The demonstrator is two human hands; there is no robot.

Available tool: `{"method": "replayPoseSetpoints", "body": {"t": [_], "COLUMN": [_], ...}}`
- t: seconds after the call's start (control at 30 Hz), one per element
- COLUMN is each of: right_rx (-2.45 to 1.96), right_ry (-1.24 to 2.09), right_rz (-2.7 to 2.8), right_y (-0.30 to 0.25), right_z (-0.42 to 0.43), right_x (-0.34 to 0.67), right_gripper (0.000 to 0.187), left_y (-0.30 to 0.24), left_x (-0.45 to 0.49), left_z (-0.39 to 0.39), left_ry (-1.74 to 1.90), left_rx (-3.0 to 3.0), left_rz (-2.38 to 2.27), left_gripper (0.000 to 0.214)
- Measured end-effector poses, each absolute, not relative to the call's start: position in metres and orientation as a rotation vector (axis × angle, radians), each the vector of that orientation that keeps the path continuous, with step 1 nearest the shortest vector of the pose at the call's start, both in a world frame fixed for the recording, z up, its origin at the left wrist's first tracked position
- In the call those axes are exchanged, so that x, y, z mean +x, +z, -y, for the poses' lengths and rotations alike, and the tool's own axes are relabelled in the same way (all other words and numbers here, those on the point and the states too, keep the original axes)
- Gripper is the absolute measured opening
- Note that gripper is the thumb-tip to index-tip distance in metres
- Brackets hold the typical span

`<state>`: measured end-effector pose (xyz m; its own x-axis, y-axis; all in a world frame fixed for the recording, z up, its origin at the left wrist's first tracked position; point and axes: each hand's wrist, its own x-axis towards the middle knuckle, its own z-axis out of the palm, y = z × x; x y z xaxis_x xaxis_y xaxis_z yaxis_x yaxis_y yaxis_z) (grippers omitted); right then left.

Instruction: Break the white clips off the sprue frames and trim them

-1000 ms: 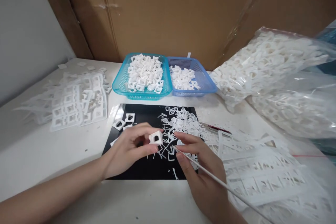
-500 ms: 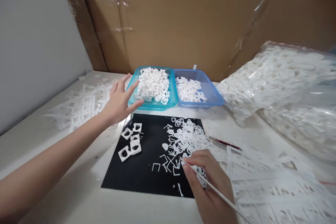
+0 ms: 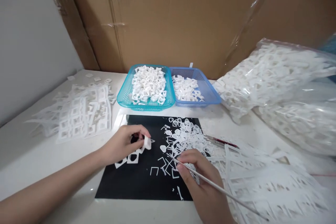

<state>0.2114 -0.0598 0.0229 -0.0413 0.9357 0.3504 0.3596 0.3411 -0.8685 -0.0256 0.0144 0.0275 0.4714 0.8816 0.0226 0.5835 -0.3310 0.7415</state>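
My left hand [image 3: 123, 145] is over the left part of the black mat [image 3: 136, 178], fingers pinched on a small white square piece [image 3: 147, 142]. Two more white square pieces [image 3: 128, 159] lie on the mat just under it. My right hand [image 3: 202, 178] rests at the mat's right edge and grips a thin white stick [image 3: 217, 189], its tip pointing left toward a scatter of white trimmings [image 3: 183, 134].
A teal basket [image 3: 121, 98] and a blue basket [image 3: 212, 96] of white pieces stand behind the mat. White frame sheets [image 3: 78, 115] lie at left, more at right [image 3: 273, 182]. Clear bags of parts [image 3: 275, 73] fill the right. A red-handled tool [image 3: 220, 141] lies beside the mat.
My left hand held a piece, reached out toward the teal basket with open fingers, then came back to the mat and pinched another white piece. My right hand barely moved.
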Motion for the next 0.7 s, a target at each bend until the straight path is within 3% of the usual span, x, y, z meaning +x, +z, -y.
{"method": "replayPoseSetpoints", "body": {"t": [0.27,0.7], "right_rx": [-1.017,-1.108], "right_ry": [0.802,0.929], "right_rz": [1.640,1.824], "right_y": [0.030,0.035], "right_z": [0.064,0.068], "right_x": [0.218,0.217], "right_gripper": [0.014,0.013], "left_y": [0.028,0.020], "left_x": [0.021,0.021], "left_z": [0.015,0.019], "left_ry": [0.850,0.752], "left_rx": [1.276,1.301], "left_rz": [-0.971,-0.913], "left_gripper": [0.009,0.011]}}
